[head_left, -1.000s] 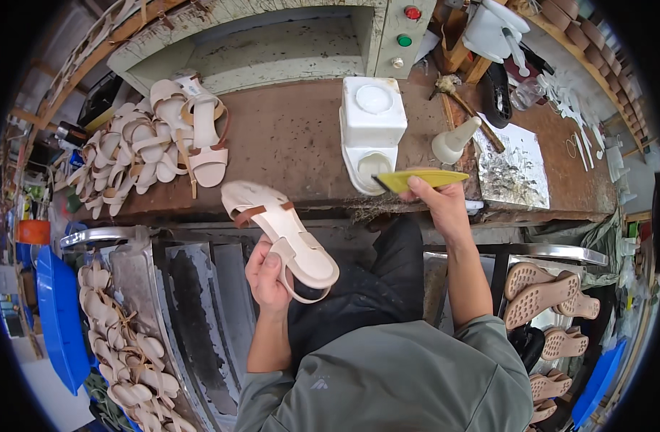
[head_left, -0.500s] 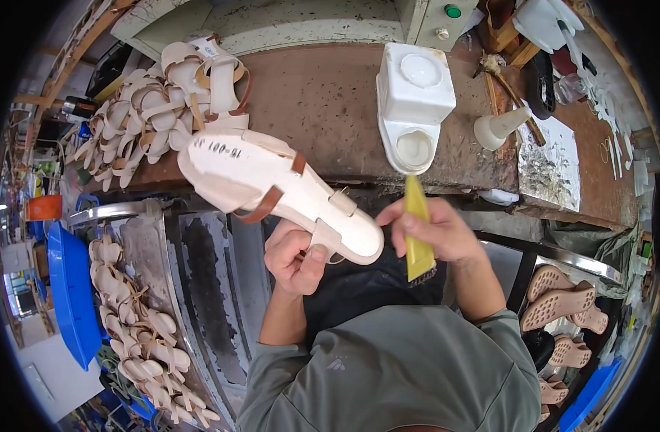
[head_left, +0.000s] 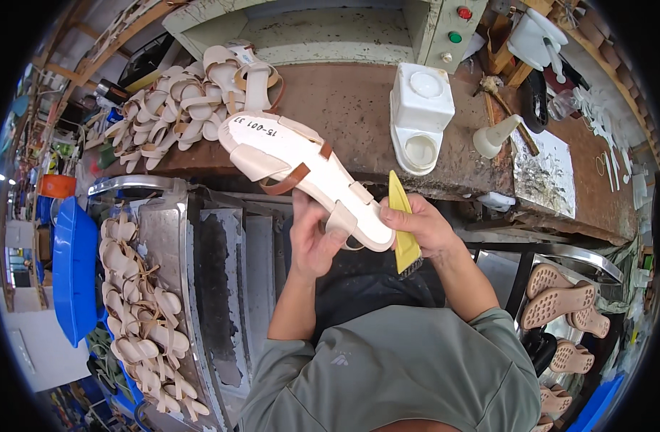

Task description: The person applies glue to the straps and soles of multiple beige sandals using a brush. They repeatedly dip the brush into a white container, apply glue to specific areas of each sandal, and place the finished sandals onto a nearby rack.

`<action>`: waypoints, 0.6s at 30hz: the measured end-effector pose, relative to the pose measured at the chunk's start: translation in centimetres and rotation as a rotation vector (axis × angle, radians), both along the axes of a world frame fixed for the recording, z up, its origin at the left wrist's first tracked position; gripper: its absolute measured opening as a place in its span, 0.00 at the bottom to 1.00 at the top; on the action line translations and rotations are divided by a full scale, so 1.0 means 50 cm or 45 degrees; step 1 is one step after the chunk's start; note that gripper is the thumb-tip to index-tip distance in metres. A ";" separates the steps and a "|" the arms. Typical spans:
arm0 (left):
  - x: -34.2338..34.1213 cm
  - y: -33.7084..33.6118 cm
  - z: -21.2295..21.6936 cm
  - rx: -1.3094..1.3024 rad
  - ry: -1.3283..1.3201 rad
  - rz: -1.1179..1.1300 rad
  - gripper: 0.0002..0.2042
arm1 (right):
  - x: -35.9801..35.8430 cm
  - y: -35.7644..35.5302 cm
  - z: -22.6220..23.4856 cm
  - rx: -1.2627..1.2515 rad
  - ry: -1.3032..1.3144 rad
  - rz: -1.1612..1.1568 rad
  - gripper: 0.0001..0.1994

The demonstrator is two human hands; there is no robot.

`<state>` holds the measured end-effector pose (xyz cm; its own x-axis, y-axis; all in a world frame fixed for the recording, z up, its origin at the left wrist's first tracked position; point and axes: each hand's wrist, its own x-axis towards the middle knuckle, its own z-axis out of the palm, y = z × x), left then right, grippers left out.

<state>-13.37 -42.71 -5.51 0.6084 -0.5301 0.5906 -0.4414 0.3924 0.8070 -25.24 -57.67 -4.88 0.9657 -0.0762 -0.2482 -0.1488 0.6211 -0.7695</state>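
Observation:
My left hand [head_left: 312,237] is closed on a cream sandal [head_left: 319,171] near its narrow end, with thumb and fingers about a strap. The pale underside, with dark markings at the broad end, faces up, and brown strap pieces stick out from its sides. In my right hand [head_left: 429,229] is a brush with a flat yellow handle [head_left: 408,248], its dark bristles pointing down toward my lap. Some right fingers lie close against the sandal's narrow end; whether they press on it I cannot tell. Beyond, a white plastic pot [head_left: 423,108] with a round cup in front stands on the bench edge.
Cream sandals lie heaped on the brown bench [head_left: 330,93] at the far left. Another pile [head_left: 139,309] fills a rack on the left. Tan perforated soles [head_left: 558,304] rest on a rack at right. A pale nozzle-topped cone [head_left: 494,139] stands right of the pot.
The whole view has shifted, with the bench now lower in the picture. The sandal has moved to the right, nearer the brush. The brush handle leans more and is apart from the pot.

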 end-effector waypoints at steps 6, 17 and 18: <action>-0.003 -0.002 -0.029 0.045 0.222 -0.225 0.29 | 0.000 0.017 0.012 0.174 -0.001 0.001 0.10; -0.016 0.006 -0.010 0.019 0.815 -0.411 0.21 | 0.002 0.014 -0.011 0.078 0.126 0.050 0.13; -0.011 0.010 -0.025 0.057 0.839 -0.383 0.24 | 0.001 0.001 -0.028 -0.073 0.185 0.122 0.15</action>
<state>-13.93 -42.21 -6.75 0.6547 -0.7454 0.1254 0.2638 0.3808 0.8863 -25.18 -57.61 -6.27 0.9234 -0.0034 -0.3838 -0.3178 0.5542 -0.7694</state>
